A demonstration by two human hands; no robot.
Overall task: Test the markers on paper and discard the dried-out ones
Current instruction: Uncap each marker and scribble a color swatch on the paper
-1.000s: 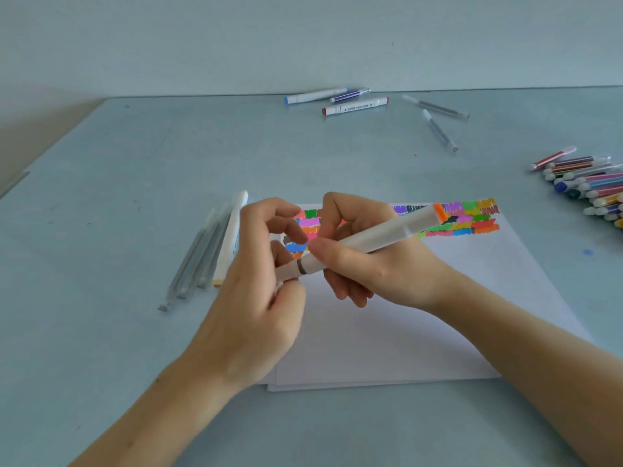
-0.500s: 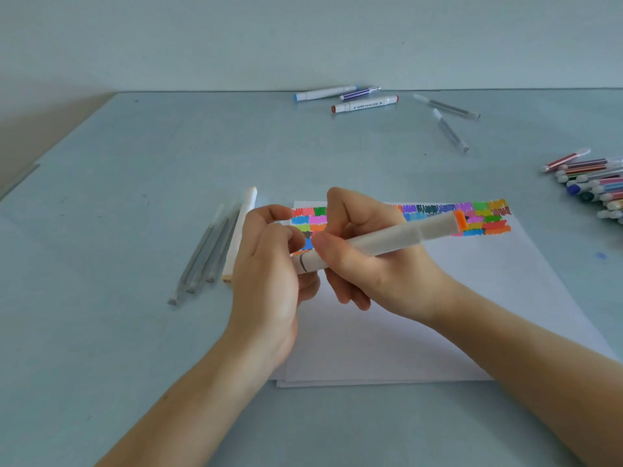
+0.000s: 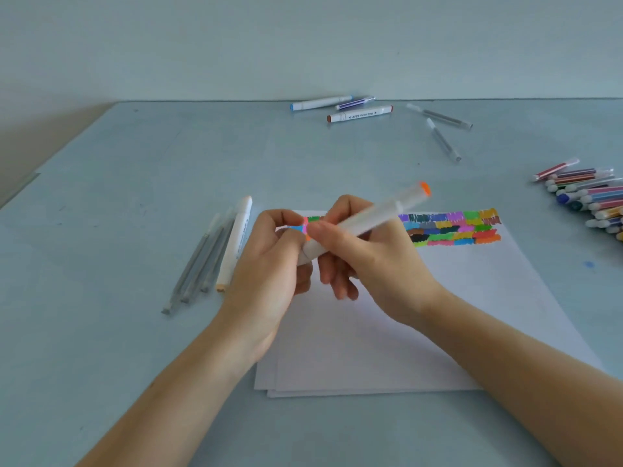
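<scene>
tabletop (image 3: 135, 197) pale blue-grey, plain wall (image 3: 303, 45) behind, paper (image 3: 438, 332) near centre

A white marker (image 3: 367, 222) with an orange end cap tilts up to the right above the paper (image 3: 387, 332). The white paper lies flat, a band of coloured test scribbles (image 3: 455, 228) along its far edge.

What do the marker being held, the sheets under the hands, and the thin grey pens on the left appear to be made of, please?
The marker looks like matte white plastic with an orange end cap, smooth and moulded. The sheets look like plain white paper, thin-edged, stacked and scribbled with ink. The thin grey pens seem translucent plastic with a greyish, see-through look, though blur leaves it open.
</scene>
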